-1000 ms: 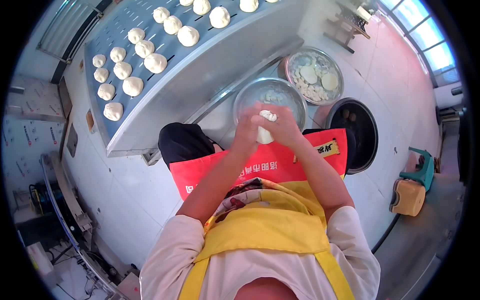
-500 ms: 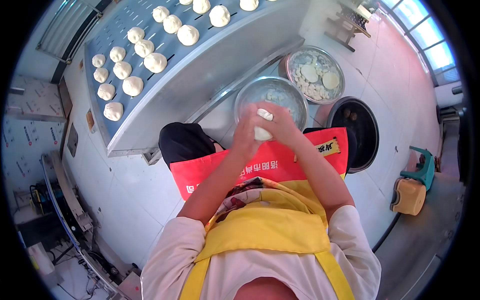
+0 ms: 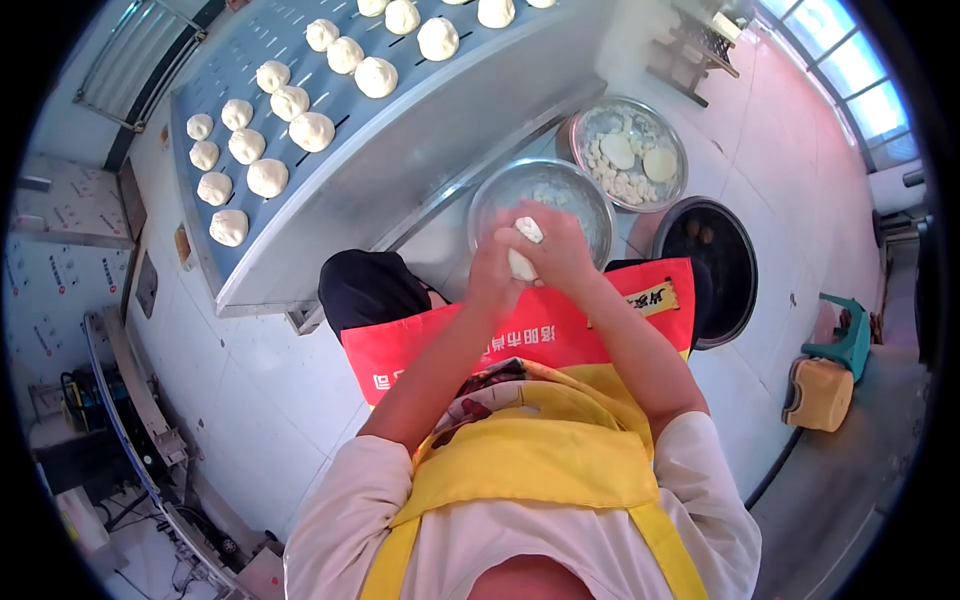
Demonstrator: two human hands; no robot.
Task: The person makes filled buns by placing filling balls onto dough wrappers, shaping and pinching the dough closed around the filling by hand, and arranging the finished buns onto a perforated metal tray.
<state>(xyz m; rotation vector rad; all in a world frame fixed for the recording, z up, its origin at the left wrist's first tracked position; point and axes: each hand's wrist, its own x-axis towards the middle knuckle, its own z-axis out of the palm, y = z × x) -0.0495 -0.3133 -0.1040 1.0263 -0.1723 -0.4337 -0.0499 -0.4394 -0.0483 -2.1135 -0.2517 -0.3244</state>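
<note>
My left hand (image 3: 490, 270) and my right hand (image 3: 560, 248) are closed together around a white, soft-looking dough bun (image 3: 521, 265). Part of it shows between the palms and a lump sticks up between thumb and fingers; the rest is hidden. Both hands are over the near rim of a steel bowl (image 3: 482, 190) with some pale bits inside. A second steel bowl (image 3: 682, 185) behind it holds small white dough pieces and two flat dough discs (image 3: 660, 164). On the left, a blue slotted tray (image 3: 330, 190) carries several round white buns (image 3: 267, 175).
A black tub (image 3: 752, 275) with a few brown lumps stands by my right knee. The tray's metal side wall (image 3: 420, 160) rises at my left. Farther right are a teal stool (image 3: 848, 335) and an orange-tan stool (image 3: 820, 393). A wooden stool (image 3: 695, 60) stands at the back.
The dough between my palms has turned a little and shows a narrower part. Both hands remain over the bowl's near rim. The whole view has shifted very slightly.
</note>
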